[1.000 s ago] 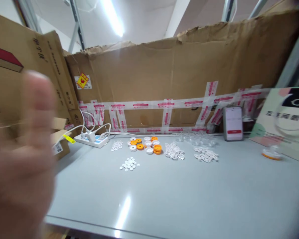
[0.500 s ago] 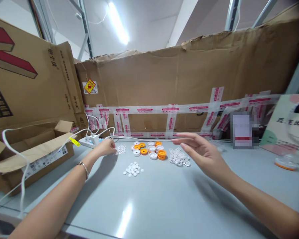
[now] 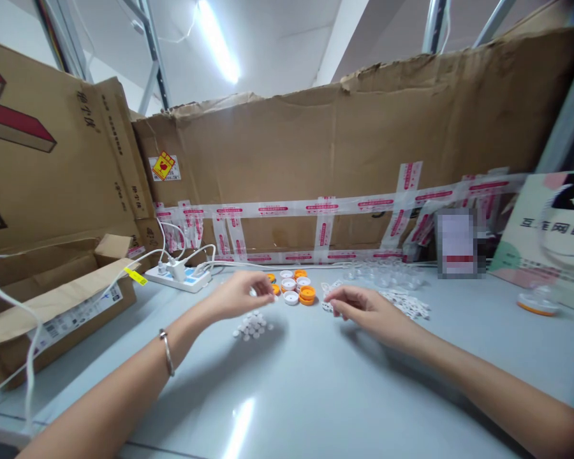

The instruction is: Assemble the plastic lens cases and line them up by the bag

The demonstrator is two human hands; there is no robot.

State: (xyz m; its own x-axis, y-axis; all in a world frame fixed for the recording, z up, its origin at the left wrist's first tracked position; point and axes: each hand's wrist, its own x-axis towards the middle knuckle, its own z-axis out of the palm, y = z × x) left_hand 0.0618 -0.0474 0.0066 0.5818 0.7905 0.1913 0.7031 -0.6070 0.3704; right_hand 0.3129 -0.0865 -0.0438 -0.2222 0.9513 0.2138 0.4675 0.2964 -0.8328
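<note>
My left hand [image 3: 243, 296], a bangle on its wrist, is closed in a pinch above the table, with a small white plastic piece [image 3: 275, 298] showing at the fingertips. Just below it lies a heap of small white discs [image 3: 252, 326]. My right hand [image 3: 361, 305] has its thumb and fingers pressed together at a pile of white openwork plastic pieces [image 3: 330, 299]; whatever is between the fingertips is hidden. Between both hands stand round white cups [image 3: 290, 298] and orange cups [image 3: 307, 294], some of them stacked.
Beyond my right hand are white flat pieces [image 3: 409, 303] and clear plastic domes [image 3: 387, 274]. A power strip [image 3: 191, 280] with cables and an open cardboard box [image 3: 83, 299] are at left. A large taped carton [image 3: 277, 159] walls the back. One clear dome with an orange base [image 3: 537, 306] sits right.
My left hand has moved right, from the small white rings to near the cups, with a small white piece in it. My right hand has lowered to the openwork pieces and closed.
</note>
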